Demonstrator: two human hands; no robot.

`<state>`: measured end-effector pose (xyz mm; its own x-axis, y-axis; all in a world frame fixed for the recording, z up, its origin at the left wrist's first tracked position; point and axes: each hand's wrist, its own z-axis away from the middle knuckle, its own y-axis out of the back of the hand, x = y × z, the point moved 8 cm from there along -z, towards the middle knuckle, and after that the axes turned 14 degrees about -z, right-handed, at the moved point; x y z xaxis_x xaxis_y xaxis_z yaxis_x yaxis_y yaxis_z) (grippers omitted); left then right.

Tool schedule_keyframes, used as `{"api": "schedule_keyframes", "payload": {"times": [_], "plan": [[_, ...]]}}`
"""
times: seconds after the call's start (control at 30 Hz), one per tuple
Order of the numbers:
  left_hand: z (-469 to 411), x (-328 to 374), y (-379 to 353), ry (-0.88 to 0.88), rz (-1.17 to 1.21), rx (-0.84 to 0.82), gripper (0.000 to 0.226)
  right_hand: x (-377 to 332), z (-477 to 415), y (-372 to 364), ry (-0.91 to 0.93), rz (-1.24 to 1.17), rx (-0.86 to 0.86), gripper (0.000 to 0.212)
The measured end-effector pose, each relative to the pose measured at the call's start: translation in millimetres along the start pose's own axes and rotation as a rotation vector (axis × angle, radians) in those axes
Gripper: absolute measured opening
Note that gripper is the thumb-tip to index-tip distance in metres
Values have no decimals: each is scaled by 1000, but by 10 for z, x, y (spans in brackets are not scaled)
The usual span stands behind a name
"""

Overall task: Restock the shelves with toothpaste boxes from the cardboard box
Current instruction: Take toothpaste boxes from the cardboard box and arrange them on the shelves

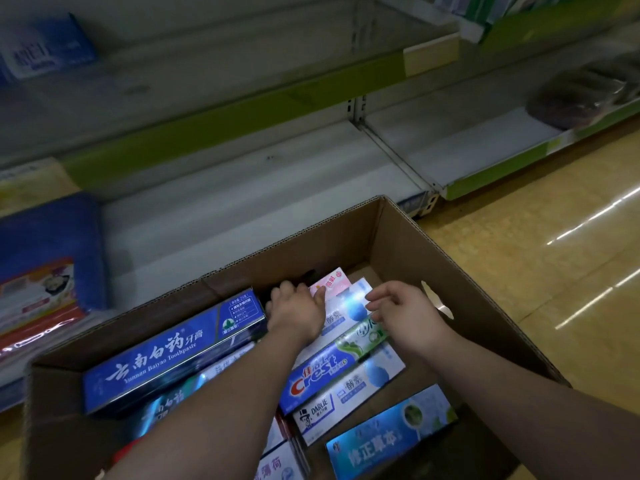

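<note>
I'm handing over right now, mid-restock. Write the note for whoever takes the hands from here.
Left hand: reaching to the far end of the cardboard box, thumb against the pink toothpaste box; a grip cannot be confirmed.
Right hand: loosely curled, holding nothing, above the white-and-blue toothpaste box.
In the carton: Yunnan Baiyao box, Crest box, Darlie box, several others.
Done: no carton stock visible on the white lower shelf.
Left: lift boxes out and shelve them.
</note>
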<state>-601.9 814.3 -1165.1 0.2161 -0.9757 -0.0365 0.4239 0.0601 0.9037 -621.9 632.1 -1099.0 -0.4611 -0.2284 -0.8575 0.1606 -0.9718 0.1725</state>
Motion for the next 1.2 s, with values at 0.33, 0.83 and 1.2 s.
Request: {"api": "schedule_keyframes", "payload": {"times": [0.33, 0.83, 1.2], "plan": [[28, 91, -336, -60, 165, -129, 62, 34, -119, -115, -53, 122, -7, 23], [-57, 40, -200, -111, 4, -60, 48, 251, -116, 80, -107, 177, 12, 21], [-175, 22, -264, -42, -154, -163, 56, 373, -112, 90, -123, 153, 4, 18]]}}
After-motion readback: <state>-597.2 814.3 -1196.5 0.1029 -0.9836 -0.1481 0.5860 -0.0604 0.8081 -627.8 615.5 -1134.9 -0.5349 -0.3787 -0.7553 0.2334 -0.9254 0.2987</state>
